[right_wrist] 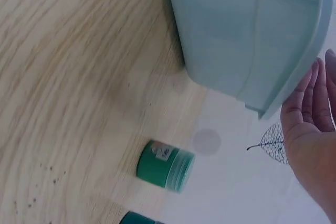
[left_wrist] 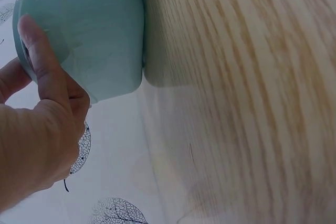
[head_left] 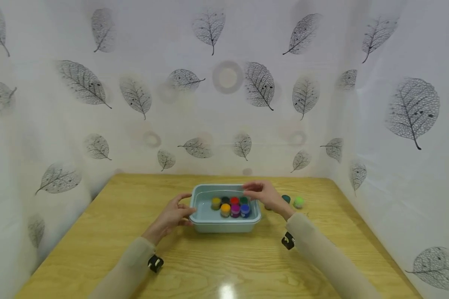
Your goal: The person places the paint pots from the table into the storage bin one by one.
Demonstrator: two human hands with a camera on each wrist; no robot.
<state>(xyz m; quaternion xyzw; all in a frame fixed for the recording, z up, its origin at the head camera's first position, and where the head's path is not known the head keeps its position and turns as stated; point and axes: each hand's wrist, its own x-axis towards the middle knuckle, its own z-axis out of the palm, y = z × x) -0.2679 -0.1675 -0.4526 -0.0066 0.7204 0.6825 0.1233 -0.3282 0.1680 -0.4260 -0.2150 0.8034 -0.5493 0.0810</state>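
A pale blue-green plastic bin (head_left: 224,228) stands on the table with several small paint jars inside, among them a red jar (head_left: 234,201), an orange jar (head_left: 225,210), a purple jar (head_left: 235,211) and a blue jar (head_left: 245,211). My left hand (head_left: 173,214) grips the bin's left rim, a finger lying along the outer wall in the left wrist view. At the far right corner, my right hand (head_left: 263,193) reaches over the rim with fingers extended; no jar shows in it. Its fingertips (right_wrist: 307,90) are partly hidden behind the rim in the right wrist view.
Right of the bin, beyond my right wrist, stand a dark teal jar (head_left: 286,199) and a light green jar (head_left: 298,202). The right wrist view has a green jar (right_wrist: 165,165) near the bin. A leaf-print curtain (head_left: 224,116) encloses the wooden table (head_left: 194,265).
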